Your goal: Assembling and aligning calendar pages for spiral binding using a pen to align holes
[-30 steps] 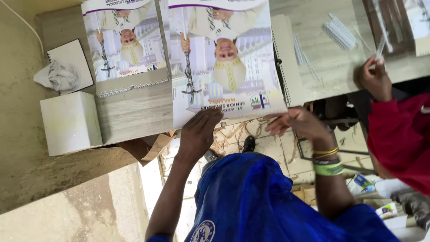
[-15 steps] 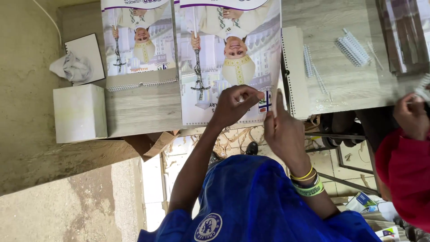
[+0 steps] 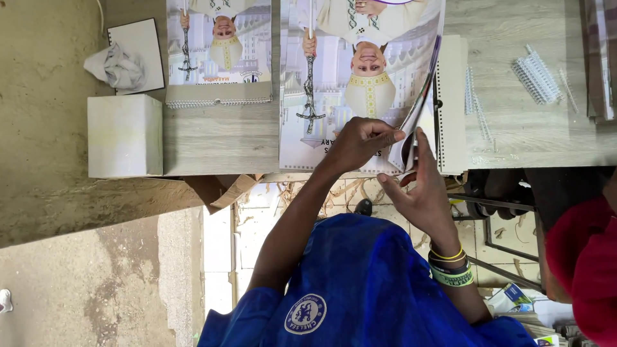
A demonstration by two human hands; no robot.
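The left hand [image 3: 363, 142] lies on the lower edge of the big poster stack [image 3: 360, 83], its fingers curled and pinching the corner of the top sheets where they lift off the pile. The right hand [image 3: 421, 186] comes up from below that same corner, fingers straight and close together, its fingertips [image 3: 421, 138] touching the raised sheet edges (whether the thumb grips them cannot be told). That stack sits on the wooden table [image 3: 218, 141], its bottom edge just over the table's near rim. To its left, apart from it, lies a smaller bound calendar [image 3: 218, 51] with a wire spine along its lower edge. Just right of the stack rests a plain white pad [image 3: 453, 103] with punched holes down its side, and further right a bunch of white binding combs [image 3: 536, 74]. At the table's left end stands a white box [image 3: 125, 135], with a crumpled grey cloth [image 3: 119, 67] lying on a white card [image 3: 138, 48] beyond it. The right wrist wears yellow and green bands [image 3: 452, 266]. Another person's red sleeve [image 3: 588, 257] shows at the right edge.
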